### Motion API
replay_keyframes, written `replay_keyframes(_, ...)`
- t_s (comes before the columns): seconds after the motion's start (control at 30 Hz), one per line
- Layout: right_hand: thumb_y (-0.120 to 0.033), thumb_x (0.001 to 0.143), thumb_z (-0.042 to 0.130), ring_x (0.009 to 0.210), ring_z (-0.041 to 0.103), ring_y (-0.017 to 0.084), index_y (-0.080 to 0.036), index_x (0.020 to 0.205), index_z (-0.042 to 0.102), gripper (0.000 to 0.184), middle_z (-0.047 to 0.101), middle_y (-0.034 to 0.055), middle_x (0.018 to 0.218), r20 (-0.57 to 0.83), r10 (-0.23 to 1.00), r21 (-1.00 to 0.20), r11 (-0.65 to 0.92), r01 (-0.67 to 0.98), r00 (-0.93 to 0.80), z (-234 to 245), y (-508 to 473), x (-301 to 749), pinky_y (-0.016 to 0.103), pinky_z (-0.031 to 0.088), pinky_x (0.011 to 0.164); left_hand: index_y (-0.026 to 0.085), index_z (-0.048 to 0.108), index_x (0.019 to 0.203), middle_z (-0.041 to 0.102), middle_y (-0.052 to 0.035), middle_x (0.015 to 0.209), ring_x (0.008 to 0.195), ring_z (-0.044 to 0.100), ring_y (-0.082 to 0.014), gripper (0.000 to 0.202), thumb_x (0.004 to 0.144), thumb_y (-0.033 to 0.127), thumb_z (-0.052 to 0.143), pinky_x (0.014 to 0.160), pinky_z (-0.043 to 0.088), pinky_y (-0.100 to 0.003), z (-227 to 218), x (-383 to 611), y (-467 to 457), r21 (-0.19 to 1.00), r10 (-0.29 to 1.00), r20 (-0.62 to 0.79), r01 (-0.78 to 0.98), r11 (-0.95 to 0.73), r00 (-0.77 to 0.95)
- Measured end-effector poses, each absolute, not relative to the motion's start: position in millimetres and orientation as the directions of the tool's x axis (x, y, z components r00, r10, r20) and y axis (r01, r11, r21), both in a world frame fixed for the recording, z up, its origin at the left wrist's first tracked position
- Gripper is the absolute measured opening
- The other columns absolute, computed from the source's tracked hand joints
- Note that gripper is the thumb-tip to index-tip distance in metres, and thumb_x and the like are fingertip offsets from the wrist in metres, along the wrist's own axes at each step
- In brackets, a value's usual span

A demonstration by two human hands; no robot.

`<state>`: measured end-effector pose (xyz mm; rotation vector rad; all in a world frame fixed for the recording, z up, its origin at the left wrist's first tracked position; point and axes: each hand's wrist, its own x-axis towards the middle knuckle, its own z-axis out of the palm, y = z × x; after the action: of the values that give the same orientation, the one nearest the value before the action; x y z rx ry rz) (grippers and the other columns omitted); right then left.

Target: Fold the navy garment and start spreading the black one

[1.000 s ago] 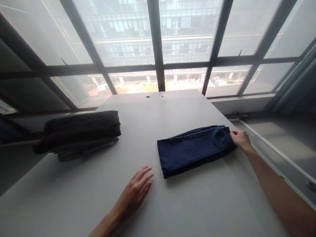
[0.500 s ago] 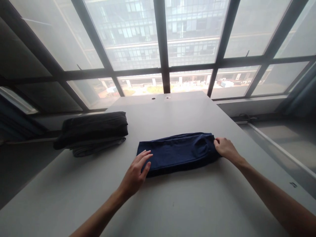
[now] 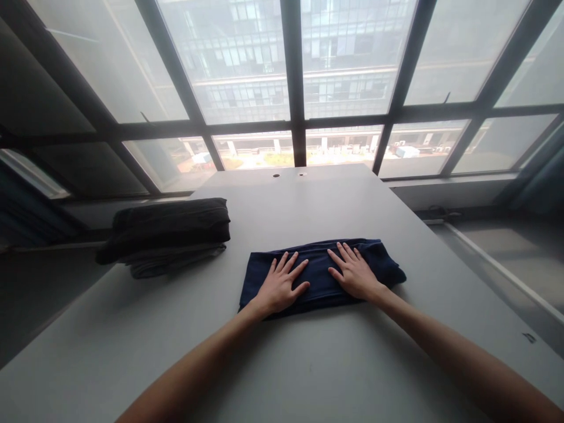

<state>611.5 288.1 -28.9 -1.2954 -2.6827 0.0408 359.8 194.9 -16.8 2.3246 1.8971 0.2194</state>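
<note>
A folded navy-blue garment [image 3: 319, 279], perhaps trousers, lies as a long flat bundle on the white table [image 3: 299, 364]. On its left part rests my left hand [image 3: 282, 286], palm down with the fingers spread. My right hand [image 3: 352, 271] lies flat on the right part in the same way, fingers apart. Neither hand grips the cloth. The garment's right end is rounded and slightly rumpled, while its left end has a straight edge. My palms and fingers hide parts of the upper face.
Left of the garment, a stack of folded dark clothes [image 3: 171, 226] sits at the table's left edge, black above grey. Two cable holes [image 3: 276, 175] are near the far edge. Large framed windows [image 3: 298, 88] stand behind the table. A small dark mark [image 3: 529, 338] shows at the right.
My right hand has let go of the garment's right end and moved left onto its top. My left hand has shifted right from the left end and now lies flat on the cloth.
</note>
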Motion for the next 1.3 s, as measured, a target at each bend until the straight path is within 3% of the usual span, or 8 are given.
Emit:
replay_keyframes(0.2, -0.056, 0.105, 0.033, 0.157, 0.014, 0.028, -0.022, 0.162, 0.033, 0.067, 0.019, 0.0133, 0.169, 0.108, 0.792, -0.088, 0.610, 0.787, -0.602, -21.6, 291.6, 617.7, 0.048, 0.017, 0.126, 0.041, 0.029, 0.161, 0.016, -0.0009, 0.172, 0.158, 0.007, -0.0334, 0.070, 0.099, 0.073, 0.032, 0.125, 0.010, -0.062, -19.8, 358.1, 194.4, 0.201, 0.980, 0.009, 0.960, -0.196, 0.198)
replay_keyframes(0.3, -0.052, 0.106, 0.031, 0.158, 0.013, 0.028, -0.019, 0.161, 0.037, 0.064, 0.019, 0.0126, 0.169, 0.221, 0.777, 0.009, 0.602, 0.798, -0.589, -10.1, 294.5, 627.0, 0.051, 0.009, 0.127, 0.041, 0.029, 0.161, 0.015, -0.0004, 0.172, 0.159, 0.007, -0.0330, 0.070, 0.099, 0.073, 0.031, 0.125, 0.009, -0.062, -19.0, 358.9, 194.8, 0.199, 0.980, 0.010, 0.960, -0.196, 0.198)
replay_keyframes(0.4, -0.050, 0.105, 0.033, 0.156, 0.017, 0.031, -0.019, 0.157, 0.044, 0.062, 0.024, 0.0137, 0.168, 0.221, 0.804, 0.073, 0.551, 0.831, -0.552, -10.8, 303.1, 643.1, 0.055, 0.010, 0.126, 0.040, 0.029, 0.161, 0.016, -0.0005, 0.172, 0.159, 0.007, -0.0331, 0.070, 0.099, 0.072, 0.031, 0.125, 0.010, -0.062, -18.3, 359.6, 194.5, 0.202, 0.980, 0.009, 0.960, -0.194, 0.196)
replay_keyframes(0.53, -0.053, 0.104, 0.035, 0.154, 0.023, 0.032, -0.022, 0.159, 0.041, 0.063, 0.030, 0.0129, 0.166, 0.177, 0.832, 0.065, 0.523, 0.850, -0.525, -23.9, 313.2, 658.1, 0.055, 0.017, 0.124, 0.040, 0.030, 0.161, 0.017, -0.0015, 0.171, 0.158, 0.009, -0.0336, 0.069, 0.100, 0.072, 0.031, 0.125, 0.010, -0.062, -18.7, 359.6, 194.0, 0.214, 0.980, 0.018, 0.957, -0.197, 0.198)
replay_keyframes(0.73, -0.054, 0.104, 0.035, 0.156, 0.018, 0.032, -0.023, 0.160, 0.038, 0.064, 0.026, 0.0119, 0.168, 0.174, 0.837, 0.068, 0.516, 0.854, -0.519, -31.0, 314.7, 657.8, 0.057, 0.014, 0.124, 0.041, 0.030, 0.161, 0.015, -0.0007, 0.172, 0.158, 0.007, -0.0349, 0.069, 0.099, 0.072, 0.033, 0.124, 0.007, -0.064, -21.0, 360.1, 193.5, 0.231, 0.981, 0.021, 0.954, -0.191, 0.191)
replay_keyframes(0.9, -0.054, 0.103, 0.035, 0.157, 0.015, 0.032, -0.023, 0.161, 0.036, 0.066, 0.020, 0.0117, 0.170, 0.181, 0.849, 0.073, 0.492, 0.867, -0.497, -31.7, 313.5, 656.7, 0.056, 0.011, 0.125, 0.037, 0.018, 0.165, 0.006, -0.0043, 0.173, 0.158, -0.002, -0.0377, 0.081, 0.096, 0.077, 0.033, 0.122, 0.002, -0.068, -22.8, 362.2, 191.7, 0.216, 0.997, 0.055, 0.974, -0.072, 0.061)
replay_keyframes(1.0, -0.055, 0.103, 0.036, 0.157, 0.014, 0.032, -0.021, 0.162, 0.035, 0.068, 0.017, 0.0125, 0.170, 0.221, 0.861, 0.069, 0.455, 0.888, -0.459, -32.1, 311.5, 656.1, 0.054, 0.012, 0.125, 0.035, 0.020, 0.165, 0.008, -0.0069, 0.173, 0.158, -0.001, -0.0395, 0.084, 0.094, 0.079, 0.032, 0.122, 0.003, -0.069, -24.4, 361.2, 192.8, 0.214, 0.999, 0.042, 0.976, -0.034, 0.025)
replay_keyframes(1.3, -0.054, 0.103, 0.037, 0.154, 0.023, 0.035, -0.019, 0.160, 0.040, 0.067, 0.028, 0.0156, 0.167, 0.228, 0.868, 0.064, 0.438, 0.897, -0.441, -33.6, 306.4, 653.6, 0.057, 0.016, 0.123, 0.038, 0.026, 0.163, 0.010, -0.0072, 0.173, 0.158, 0.000, -0.0380, 0.081, 0.094, 0.081, 0.031, 0.122, 0.004, -0.066, -19.2, 347.8, 206.6, 0.230, 0.995, -0.022, 0.969, -0.087, 0.094)
